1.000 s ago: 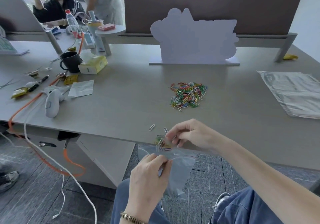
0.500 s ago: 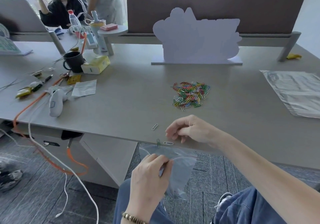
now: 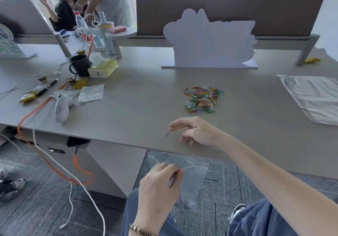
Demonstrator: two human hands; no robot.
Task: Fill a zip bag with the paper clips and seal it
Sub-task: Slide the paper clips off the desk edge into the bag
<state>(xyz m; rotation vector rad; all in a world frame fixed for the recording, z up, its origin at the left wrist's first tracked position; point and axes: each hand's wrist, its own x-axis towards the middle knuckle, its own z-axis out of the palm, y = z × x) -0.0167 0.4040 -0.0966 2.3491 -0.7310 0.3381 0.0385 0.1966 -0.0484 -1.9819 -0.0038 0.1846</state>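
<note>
- Your left hand (image 3: pixel 161 182) pinches the zip bag (image 3: pixel 190 179) at its mouth, below the worktop (image 3: pixel 137 107) edge.
- Your right hand (image 3: pixel 193 131) rests on the worktop, fingers loosely spread, holding nothing; a single clip (image 3: pixel 165 133) lies just beside the fingertips.
- Paper clips (image 3: pixel 203 99) are piled beyond the right hand, unobstructed.
- Black mug (image 3: pixel 80 65), tissue pack (image 3: pixel 103 68) and orange cable (image 3: pixel 36 107) lie far left.

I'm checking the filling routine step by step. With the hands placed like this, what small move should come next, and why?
Probably pinch up the lone paper clip. The right hand hovers by it with fingertips nearly touching it, while the left hand holds the zip bag open below the table edge. The paper clip pile lies farther away.
</note>
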